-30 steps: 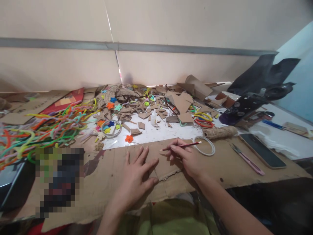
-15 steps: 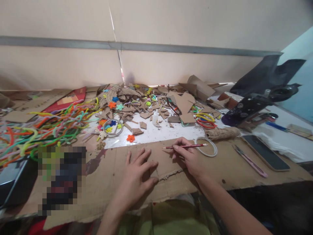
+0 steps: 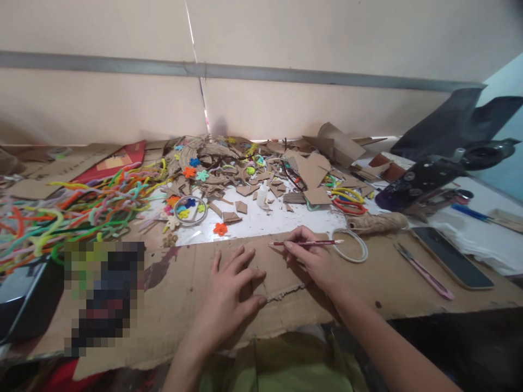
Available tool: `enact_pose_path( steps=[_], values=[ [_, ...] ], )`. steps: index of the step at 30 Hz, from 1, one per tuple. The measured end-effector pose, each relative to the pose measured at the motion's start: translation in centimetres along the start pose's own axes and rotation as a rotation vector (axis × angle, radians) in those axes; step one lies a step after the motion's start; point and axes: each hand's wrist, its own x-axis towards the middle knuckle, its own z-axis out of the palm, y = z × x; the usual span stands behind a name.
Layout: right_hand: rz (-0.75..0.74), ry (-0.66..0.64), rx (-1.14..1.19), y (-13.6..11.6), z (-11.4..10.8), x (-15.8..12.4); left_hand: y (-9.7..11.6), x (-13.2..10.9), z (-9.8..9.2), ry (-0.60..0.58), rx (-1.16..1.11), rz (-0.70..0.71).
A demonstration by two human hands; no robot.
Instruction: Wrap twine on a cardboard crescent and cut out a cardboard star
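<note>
My right hand (image 3: 308, 255) grips a dark red pencil (image 3: 321, 243) held nearly level, its tip pointing left just over a small cardboard piece (image 3: 281, 271) with a ragged near edge. Whether the tip touches the cardboard I cannot tell. My left hand (image 3: 237, 286) lies with fingers spread, pressing on the left side of that piece. Beneath both is a large brown cardboard sheet (image 3: 171, 321). A pale ring (image 3: 350, 246) rests just right of the pencil.
Bright pipe cleaners (image 3: 98, 201) heap at left. Cardboard scraps and felt-like flowers (image 3: 220, 228) lie behind, with a small glue bottle (image 3: 262, 195). At right are a twine roll (image 3: 378, 222), a pink cutter (image 3: 425, 272), a phone (image 3: 451, 257) and a dark upright object (image 3: 412, 182).
The pencil has tilted slightly, becoming more level, and its tip has shifted a little left relative to the cardboard. My left hand stays in place. The view has shifted slightly.
</note>
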Motion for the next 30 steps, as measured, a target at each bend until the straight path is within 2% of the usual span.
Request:
enact_pose_path(
  steps=[5, 12, 20, 30],
  values=[
    [0.013, -0.017, 0.024, 0.0, 0.1, 0.3, 0.1, 0.0, -0.1, 0.007, -0.009, -0.002],
    [-0.013, 0.043, -0.012, 0.3, 0.2, 0.1, 0.1, 0.1, -0.1, 0.009, -0.006, -0.006],
    [-0.047, 0.047, -0.02, 1.0, 0.1, 0.3, 0.2, 0.1, -0.2, 0.004, -0.029, -0.006],
    [-0.016, 0.064, -0.045, -0.1, 0.3, 0.0, 0.2, 0.1, -0.2, 0.033, -0.04, 0.001]
  ],
)
